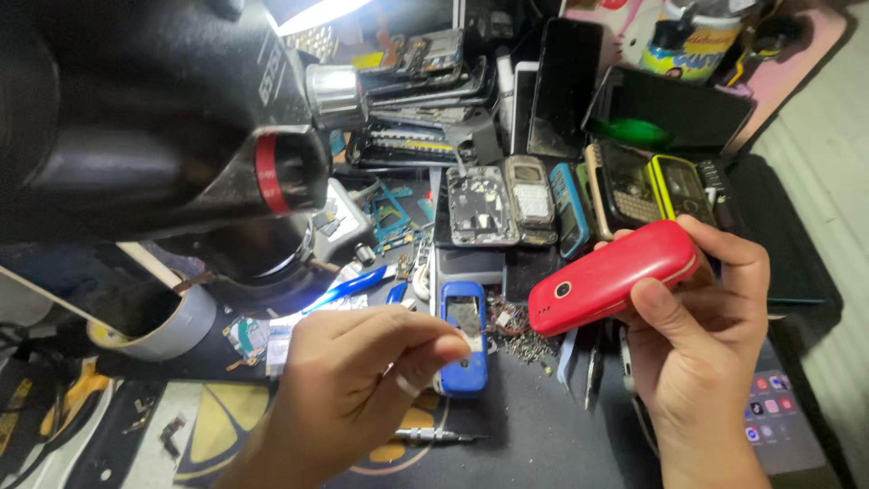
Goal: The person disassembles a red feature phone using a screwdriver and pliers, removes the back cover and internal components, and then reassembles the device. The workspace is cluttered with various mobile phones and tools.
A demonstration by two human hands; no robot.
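My right hand point(701, 330) is closed around a red phone point(614, 277), thumb across its back and fingers curled over the top edge, holding it tilted at four o'clock from the middle of the bench. My left hand point(348, 389) sits at seven o'clock, fingertips pinched together; whether they hold anything I cannot tell. Just beside them lies a blue phone point(463, 337), opened up. A screwdriver point(433, 436) rests at six o'clock, and a microscope point(181, 127) looms at ten o'clock.
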